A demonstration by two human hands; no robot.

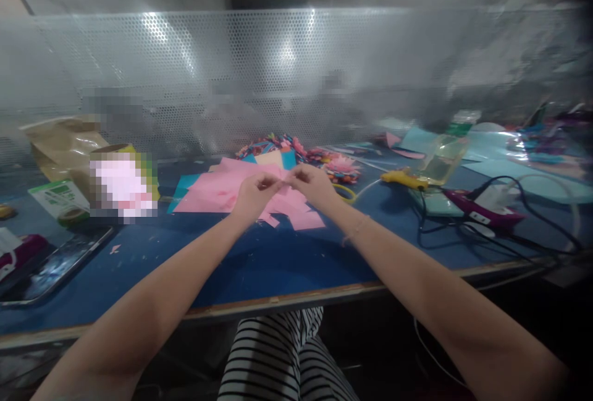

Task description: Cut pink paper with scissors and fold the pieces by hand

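Note:
My left hand (pixel 254 196) and my right hand (pixel 315 183) meet above the middle of the table, their fingertips pinched close together. A small piece of pink paper appears to be between the fingertips, mostly hidden by the fingers. Behind and below them lies a loose heap of pink paper sheets (pixel 210 192), with cut strips (pixel 309 220) at its near side. A blue sheet (pixel 182 186) sticks out from under the heap on the left. Just beyond the right hand are fringed paper flowers (pixel 343 168) in pink, orange and blue. A yellow ring-shaped handle (pixel 345 193) shows beside the right wrist.
On the left stand a brown paper bag (pixel 60 141), a green-and-white box (pixel 60 200) and a phone (pixel 60 265). To the right are a yellow tool (pixel 404 179), a clear bottle (pixel 445 152), a purple device (pixel 486 209) and dark cables (pixel 421 228). A perforated screen (pixel 259 73) borders the back.

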